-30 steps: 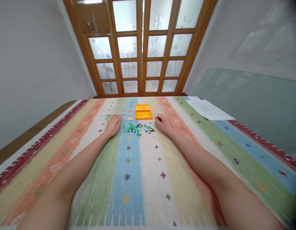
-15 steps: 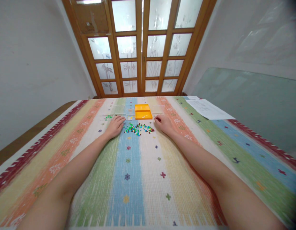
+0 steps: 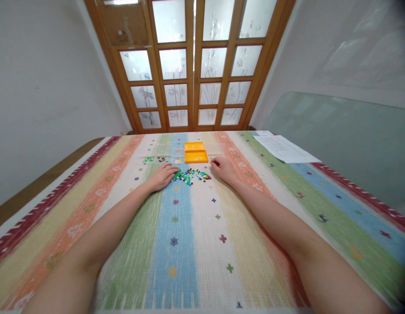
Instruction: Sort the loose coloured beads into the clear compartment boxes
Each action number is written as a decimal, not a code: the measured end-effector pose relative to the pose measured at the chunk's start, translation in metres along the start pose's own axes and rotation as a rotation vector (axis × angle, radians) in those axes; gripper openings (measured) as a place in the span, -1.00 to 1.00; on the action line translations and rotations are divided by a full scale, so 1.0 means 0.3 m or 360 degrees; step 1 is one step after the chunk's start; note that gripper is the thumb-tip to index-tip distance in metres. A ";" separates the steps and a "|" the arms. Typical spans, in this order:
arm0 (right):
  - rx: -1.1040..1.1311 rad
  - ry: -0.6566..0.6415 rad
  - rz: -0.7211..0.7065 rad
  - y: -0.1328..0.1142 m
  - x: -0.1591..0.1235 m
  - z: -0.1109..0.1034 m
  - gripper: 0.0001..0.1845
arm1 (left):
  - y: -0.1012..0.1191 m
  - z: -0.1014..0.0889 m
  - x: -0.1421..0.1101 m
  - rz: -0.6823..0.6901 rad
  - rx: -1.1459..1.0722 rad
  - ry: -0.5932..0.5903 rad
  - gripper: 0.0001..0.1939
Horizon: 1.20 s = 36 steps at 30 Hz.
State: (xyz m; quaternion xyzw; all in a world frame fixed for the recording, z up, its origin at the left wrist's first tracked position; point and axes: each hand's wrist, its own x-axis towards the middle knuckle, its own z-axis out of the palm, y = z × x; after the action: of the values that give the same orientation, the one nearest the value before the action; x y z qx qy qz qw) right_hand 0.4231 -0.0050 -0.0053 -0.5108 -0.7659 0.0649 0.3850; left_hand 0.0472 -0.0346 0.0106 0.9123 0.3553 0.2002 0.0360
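Observation:
A loose pile of tiny coloured pieces [image 3: 191, 175], green, blue, yellow, white and dark red, lies on the striped tablecloth. My left hand [image 3: 161, 176] rests palm down at the pile's left edge, its fingers stretched out over the nearest green pieces. On the other side of the pile, my right hand [image 3: 223, 168] lies with its fingers curled together; anything inside them is hidden. Behind the pile stands an opened orange box [image 3: 196, 155] with a few small pale pieces in its front half. Small groups of green pieces [image 3: 148, 160] and dark red pieces [image 3: 161, 159] lie beyond my left hand.
Clear, see-through trays [image 3: 168, 150] flank the orange box, hard to make out against the cloth. White sheets of paper [image 3: 286, 149] lie at the table's far right. The striped tablecloth [image 3: 207, 261] covers the table; wooden glazed doors [image 3: 194, 80] stand behind it.
My left hand has shifted right and slightly nearer, from beside the clear tray to the pile's edge, uncovering the dark red pieces. My right hand has stayed nearly still.

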 end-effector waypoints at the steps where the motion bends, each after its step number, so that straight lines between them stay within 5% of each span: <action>1: -0.0003 -0.0003 -0.0003 0.001 0.000 0.000 -0.85 | 0.004 -0.004 0.001 0.0003 0.0006 0.0011 -0.55; 23: -0.0025 -0.0056 0.0012 -0.017 -0.001 -0.009 -0.83 | 0.012 -0.012 -0.002 -0.0066 0.0046 0.0037 -0.55; 36: -0.0016 -0.0070 -0.0006 -0.021 -0.004 -0.013 -0.83 | -0.063 -0.008 -0.018 -0.0340 0.0248 0.0396 -0.55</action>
State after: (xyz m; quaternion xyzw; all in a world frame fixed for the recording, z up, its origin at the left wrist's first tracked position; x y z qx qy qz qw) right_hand 0.4211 -0.0101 -0.0001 -0.5098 -0.7755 0.0716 0.3656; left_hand 0.0306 -0.0241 0.0070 0.8375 0.4665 0.2785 -0.0581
